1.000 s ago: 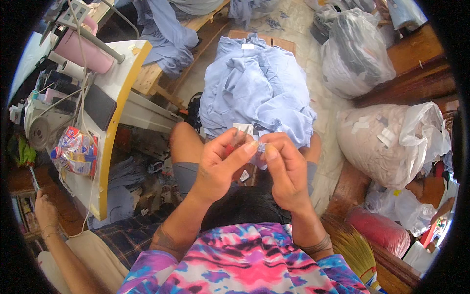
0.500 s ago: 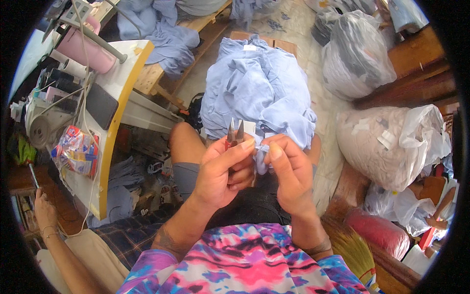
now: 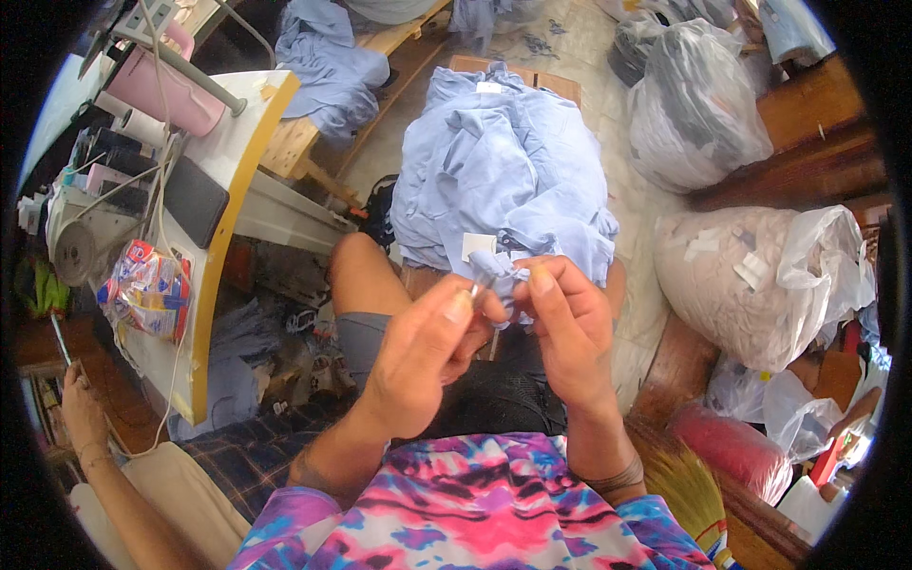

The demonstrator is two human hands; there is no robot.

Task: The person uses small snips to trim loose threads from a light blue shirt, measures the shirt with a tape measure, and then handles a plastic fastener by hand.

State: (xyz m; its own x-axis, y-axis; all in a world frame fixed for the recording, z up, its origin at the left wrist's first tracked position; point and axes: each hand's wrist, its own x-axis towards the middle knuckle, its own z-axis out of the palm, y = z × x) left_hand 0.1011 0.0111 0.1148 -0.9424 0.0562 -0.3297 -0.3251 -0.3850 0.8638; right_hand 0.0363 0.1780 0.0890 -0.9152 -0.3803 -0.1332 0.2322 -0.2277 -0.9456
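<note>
Low over my lap, my left hand (image 3: pixel 423 347) is closed on a pair of thread snips. Only a bit of grey metal (image 3: pixel 481 282) shows by the thumb tip; the rest is hidden by the fingers. Just to its right, my right hand (image 3: pixel 570 323) pinches a small gathered end of light blue cloth (image 3: pixel 508 275). Both hands are close together at that cloth. Beyond them lies a heap of light blue garments (image 3: pixel 503 171) on a wooden bench (image 3: pixel 556 87). A white square tag (image 3: pixel 478 247) rests on the near side of the heap.
At left stands a white table (image 3: pixel 242 152) with a yellow edge, bearing a phone (image 3: pixel 195 204), a pink tumbler (image 3: pixel 166 95) and a colourful packet (image 3: pixel 144 290). Plastic bags (image 3: pixel 698 104) and a stuffed sack (image 3: pixel 750 275) line the right. Another person's hand (image 3: pixel 85 408) shows lower left.
The snips stood with both blades pointing up from my left hand; now they are turned down toward the cloth and mostly hidden. My right hand keeps its pinch.
</note>
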